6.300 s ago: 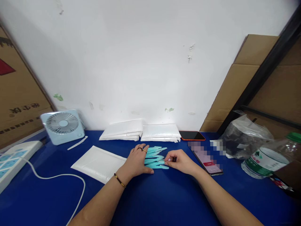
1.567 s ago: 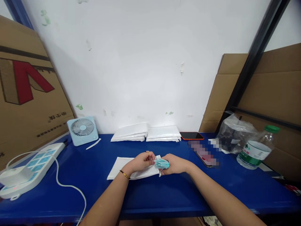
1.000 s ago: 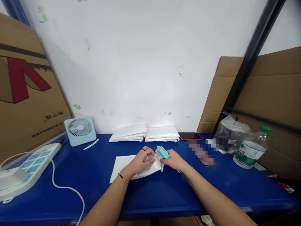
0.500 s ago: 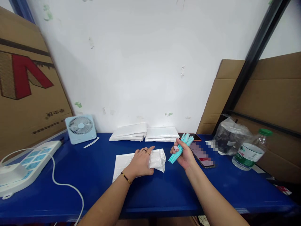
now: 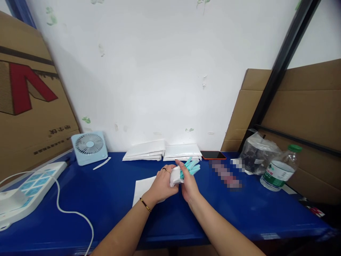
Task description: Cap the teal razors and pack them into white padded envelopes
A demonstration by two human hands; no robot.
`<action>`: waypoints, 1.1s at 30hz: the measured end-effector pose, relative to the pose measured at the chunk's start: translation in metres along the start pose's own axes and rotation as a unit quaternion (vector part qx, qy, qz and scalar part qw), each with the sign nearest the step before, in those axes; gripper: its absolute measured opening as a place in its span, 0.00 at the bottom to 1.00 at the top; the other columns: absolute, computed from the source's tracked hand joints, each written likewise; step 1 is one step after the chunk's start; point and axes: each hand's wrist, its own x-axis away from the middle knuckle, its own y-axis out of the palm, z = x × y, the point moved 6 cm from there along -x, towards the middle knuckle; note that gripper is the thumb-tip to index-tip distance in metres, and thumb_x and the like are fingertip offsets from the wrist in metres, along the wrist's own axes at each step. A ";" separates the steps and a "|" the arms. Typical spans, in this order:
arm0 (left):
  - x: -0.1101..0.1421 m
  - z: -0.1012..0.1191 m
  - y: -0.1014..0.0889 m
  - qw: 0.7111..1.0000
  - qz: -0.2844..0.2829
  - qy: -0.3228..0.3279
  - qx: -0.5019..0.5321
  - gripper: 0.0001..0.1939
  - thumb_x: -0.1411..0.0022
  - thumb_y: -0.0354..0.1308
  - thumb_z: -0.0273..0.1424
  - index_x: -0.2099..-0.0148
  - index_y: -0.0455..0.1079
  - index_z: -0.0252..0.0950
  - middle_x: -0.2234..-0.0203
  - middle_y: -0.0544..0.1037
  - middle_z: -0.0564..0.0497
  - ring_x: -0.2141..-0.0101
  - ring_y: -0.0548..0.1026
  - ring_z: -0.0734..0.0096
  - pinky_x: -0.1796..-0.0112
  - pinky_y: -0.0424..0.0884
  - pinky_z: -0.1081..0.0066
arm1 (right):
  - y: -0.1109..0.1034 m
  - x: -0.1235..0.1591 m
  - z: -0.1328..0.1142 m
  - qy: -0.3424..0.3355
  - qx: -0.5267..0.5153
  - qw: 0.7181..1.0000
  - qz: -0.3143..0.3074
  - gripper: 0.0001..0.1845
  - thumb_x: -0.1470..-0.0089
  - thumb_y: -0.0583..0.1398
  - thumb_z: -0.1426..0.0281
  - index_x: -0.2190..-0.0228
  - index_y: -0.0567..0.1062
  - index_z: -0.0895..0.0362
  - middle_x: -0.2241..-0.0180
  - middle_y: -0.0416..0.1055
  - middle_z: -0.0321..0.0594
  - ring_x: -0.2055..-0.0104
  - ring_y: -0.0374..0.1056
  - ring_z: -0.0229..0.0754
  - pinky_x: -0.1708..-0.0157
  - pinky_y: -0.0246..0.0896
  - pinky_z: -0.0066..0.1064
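The left hand [image 5: 165, 182] grips a flat white plastic mailer [image 5: 175, 176]; the right hand [image 5: 189, 182] clasps slim turquoise plastic sticks [image 5: 194, 168], visible ends outside.

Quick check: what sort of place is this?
Likely a packing area or stockroom: stacks of flat white envelopes lie on a blue table by the wall, with printed cardboard at the left.

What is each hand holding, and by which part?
The left hand grips the white envelope near its right end; the right hand holds turquoise sticks, exact grip hidden.
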 end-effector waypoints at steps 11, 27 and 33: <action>-0.014 -0.007 0.004 0.953 0.064 -0.038 0.294 0.27 0.54 0.58 0.24 0.50 0.58 0.36 0.59 0.72 0.47 0.61 0.71 0.64 0.59 0.67 0.65 | 0.040 0.003 -0.038 -0.007 0.196 0.970 -0.144 0.34 0.65 0.68 0.64 0.54 0.67 0.55 0.66 0.72 0.39 0.62 0.69 0.43 0.57 0.62 0.36; -0.015 -0.006 -0.009 0.781 -0.062 -0.070 0.618 0.32 0.59 0.67 0.34 0.49 0.65 0.36 0.61 0.75 0.48 0.63 0.72 0.65 0.60 0.65 0.69 | 0.073 0.023 -0.143 -0.268 0.493 0.699 -0.444 0.26 0.56 0.64 0.69 0.52 0.70 0.52 0.55 0.67 0.42 0.52 0.63 0.45 0.51 0.57 0.39; -0.030 0.000 -0.031 0.766 -0.123 -0.050 0.629 0.35 0.61 0.66 0.40 0.49 0.66 0.35 0.64 0.75 0.45 0.66 0.73 0.63 0.65 0.66 0.69 | 0.090 0.025 -0.164 -0.298 0.496 0.695 -0.427 0.31 0.56 0.63 0.70 0.49 0.64 0.51 0.67 0.71 0.35 0.60 0.68 0.42 0.53 0.58 0.37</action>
